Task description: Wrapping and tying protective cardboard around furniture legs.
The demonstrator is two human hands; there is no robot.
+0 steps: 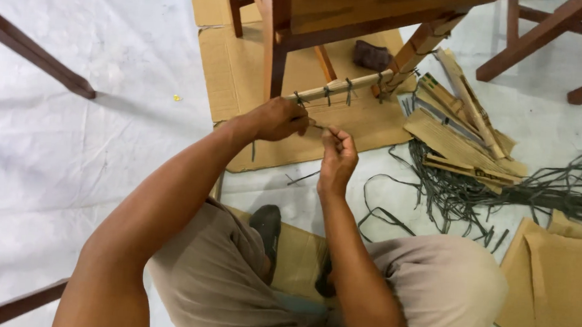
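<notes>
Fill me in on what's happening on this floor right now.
A person sits on the floor by a wooden chair standing on cardboard. The left hand grips a dark strap at the chair's lower rung, which is wrapped in cardboard and tied in several places. The right hand pinches the strap's other end. More straps and cardboard strips lie to the right.

furniture workshop | wooden chair frames (353,26) | cardboard strips (454,136) | cord pile (545,189)

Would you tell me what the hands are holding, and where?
Both hands, left and right, pinch a thin dark strap near the wrapped rung; which part is unclear.
</notes>
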